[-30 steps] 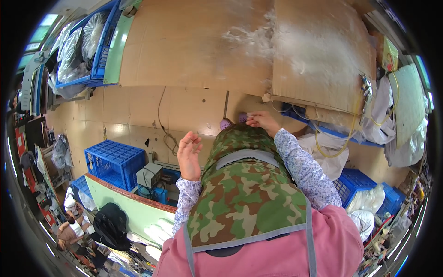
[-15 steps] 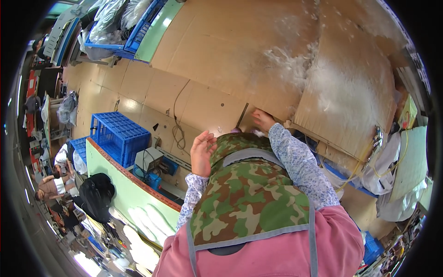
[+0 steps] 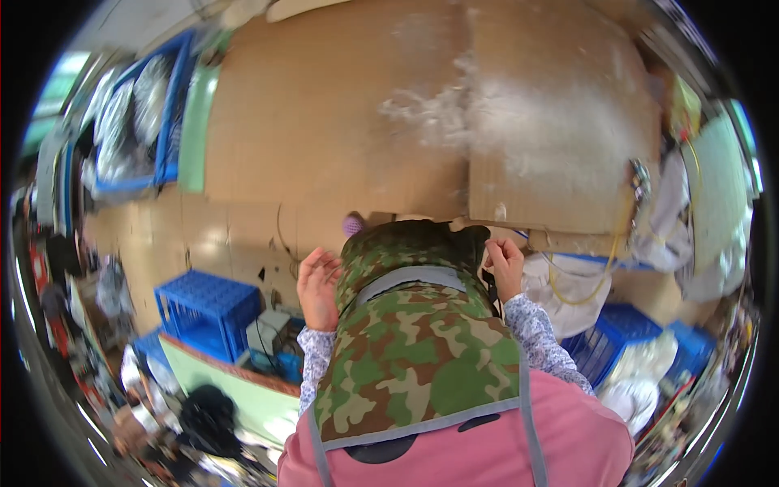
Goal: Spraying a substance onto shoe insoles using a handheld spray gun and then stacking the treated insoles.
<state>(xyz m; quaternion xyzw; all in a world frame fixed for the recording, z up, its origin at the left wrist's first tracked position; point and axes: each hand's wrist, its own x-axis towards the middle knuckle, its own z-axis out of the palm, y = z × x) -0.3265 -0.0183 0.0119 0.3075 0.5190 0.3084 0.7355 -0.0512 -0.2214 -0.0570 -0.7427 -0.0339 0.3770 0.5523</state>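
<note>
My left hand (image 3: 318, 288) hangs just left of my camouflage apron (image 3: 430, 325). Its fingers are slightly bent and apart, with nothing in them. On the other side, my right hand (image 3: 505, 264) is closed beside the apron's dark upper edge, fingers curled toward the thumb. Whatever its fingertips may hold is too small or hidden to make out. Beyond the apron lies a cardboard-covered worktop (image 3: 324, 122) with white fluff (image 3: 434, 109) scattered over it. A purple shoe tip (image 3: 353, 224) pokes out past the apron.
At the far left a blue crate (image 3: 174, 114) holds clear plastic bags. A blue plastic crate (image 3: 207, 308) stands on the floor at left, near a green-topped table (image 3: 219, 385). To the right are a white sack (image 3: 564, 292), a yellow hose (image 3: 580, 299) and another blue crate (image 3: 617, 333).
My view has turned and the worktop has shifted left in it. My right hand has drawn back from near the worktop edge to the apron's right side. My left hand stays apart from things.
</note>
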